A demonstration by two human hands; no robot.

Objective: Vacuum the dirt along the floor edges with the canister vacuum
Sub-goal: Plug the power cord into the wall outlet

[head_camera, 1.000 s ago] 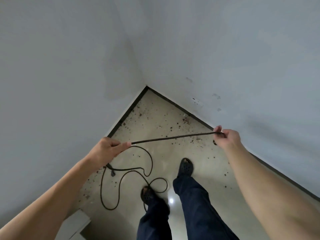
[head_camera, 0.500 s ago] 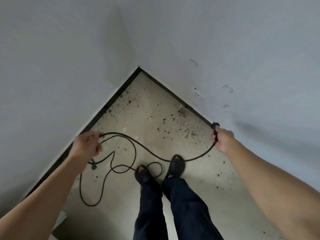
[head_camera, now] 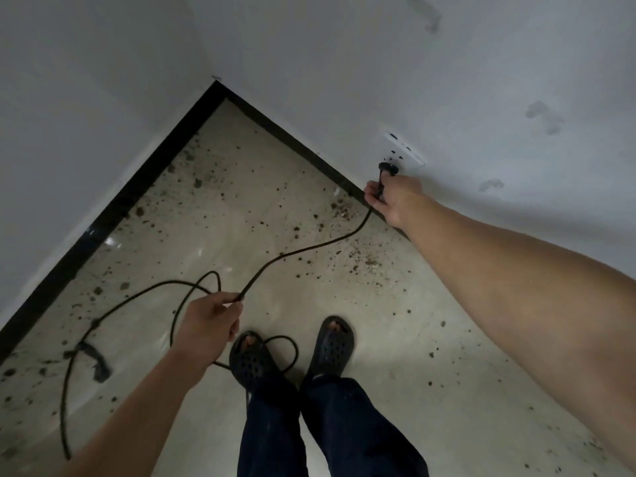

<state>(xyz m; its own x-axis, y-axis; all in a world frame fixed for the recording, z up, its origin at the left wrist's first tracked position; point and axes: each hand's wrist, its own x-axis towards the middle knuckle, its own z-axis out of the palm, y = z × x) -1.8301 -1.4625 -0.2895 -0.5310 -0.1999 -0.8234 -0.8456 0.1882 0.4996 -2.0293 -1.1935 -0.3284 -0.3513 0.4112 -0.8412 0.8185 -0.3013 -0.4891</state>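
Note:
A black power cord (head_camera: pixel 303 251) sags across the pale floor between my hands. My right hand (head_camera: pixel 392 197) grips the cord just below its black plug (head_camera: pixel 388 168), which sits at the lower edge of a white wall socket (head_camera: pixel 402 149). My left hand (head_camera: pixel 210 325) holds the cord lower down, fingers curled round it, above my left foot. More cord loops (head_camera: pixel 113 311) lie on the floor to the left, with a strap (head_camera: pixel 91 359) around one part. Dark dirt specks (head_camera: pixel 344 208) are scattered along the black skirting (head_camera: pixel 113 208). The canister vacuum is out of view.
Two white walls meet in a corner (head_camera: pixel 215 79) ahead. My feet in black perforated clogs (head_camera: pixel 332 346) stand on the floor, and a cord loop lies around my left clog (head_camera: pixel 253 359). Smudges mark the right wall (head_camera: pixel 543 115).
My right hand has risen with the plug from near the skirting up to the wall socket. My left hand has moved right and nearer my feet, still holding the cord.

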